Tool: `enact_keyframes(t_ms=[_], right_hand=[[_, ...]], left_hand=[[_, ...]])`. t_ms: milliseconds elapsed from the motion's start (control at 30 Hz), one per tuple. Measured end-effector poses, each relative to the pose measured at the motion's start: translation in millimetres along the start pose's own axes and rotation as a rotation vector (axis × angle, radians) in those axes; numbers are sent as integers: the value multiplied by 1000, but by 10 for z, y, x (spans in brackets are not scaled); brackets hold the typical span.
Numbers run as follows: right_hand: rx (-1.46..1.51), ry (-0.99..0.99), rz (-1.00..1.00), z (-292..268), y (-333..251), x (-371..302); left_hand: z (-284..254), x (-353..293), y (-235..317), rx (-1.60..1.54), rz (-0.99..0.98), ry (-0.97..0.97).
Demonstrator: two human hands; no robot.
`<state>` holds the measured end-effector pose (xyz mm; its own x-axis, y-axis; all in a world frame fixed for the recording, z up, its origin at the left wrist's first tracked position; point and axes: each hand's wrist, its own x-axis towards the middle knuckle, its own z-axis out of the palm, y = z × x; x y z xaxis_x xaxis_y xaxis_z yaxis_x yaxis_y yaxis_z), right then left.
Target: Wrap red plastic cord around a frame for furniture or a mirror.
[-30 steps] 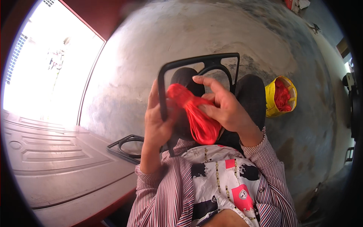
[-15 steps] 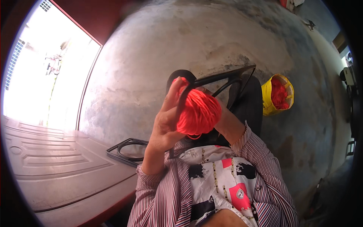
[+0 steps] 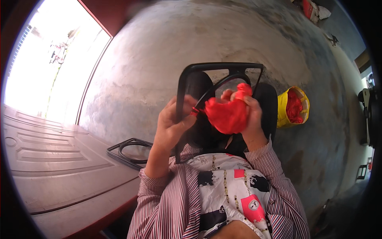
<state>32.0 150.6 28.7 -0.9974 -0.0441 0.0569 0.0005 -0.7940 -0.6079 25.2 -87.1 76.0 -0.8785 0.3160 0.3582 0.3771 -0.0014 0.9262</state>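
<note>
Both hands up on the black frame, red cloth bunched against it.

Left hand (image 3: 172,126) is clamped around the black plastic frame (image 3: 221,67) on its left bar, lifted over the lap; right hand (image 3: 248,115) pinches the crumpled red cloth (image 3: 227,114) at the inner ring. Yellow bucket (image 3: 283,111) sits on the concrete floor (image 3: 167,59).

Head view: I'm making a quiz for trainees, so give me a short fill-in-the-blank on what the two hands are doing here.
1. The left hand grips the side of a ____ plastic frame.
2. The right hand presses a bunched ____ cloth against that frame.
3. On the floor to the person's right stands a ____ bucket holding more red material.

Missing words: black; red; yellow
</note>
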Motion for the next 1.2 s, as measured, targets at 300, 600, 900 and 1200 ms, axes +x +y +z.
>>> enact_keyframes(t_ms=[300, 600, 900, 1200], right_hand=[[-61, -337, -22, 442, -307, -297], [-35, 94, 117, 321, -306, -72], [-800, -57, 98, 828, -401, 119], [284, -110, 297, 335, 41, 107]], left_hand=[[-33, -10, -69, -409, -266, 110], [19, 7, 34, -269, -367, 110], [260, 144, 345, 344, 139, -85], [123, 117, 132, -83, 56, -164]])
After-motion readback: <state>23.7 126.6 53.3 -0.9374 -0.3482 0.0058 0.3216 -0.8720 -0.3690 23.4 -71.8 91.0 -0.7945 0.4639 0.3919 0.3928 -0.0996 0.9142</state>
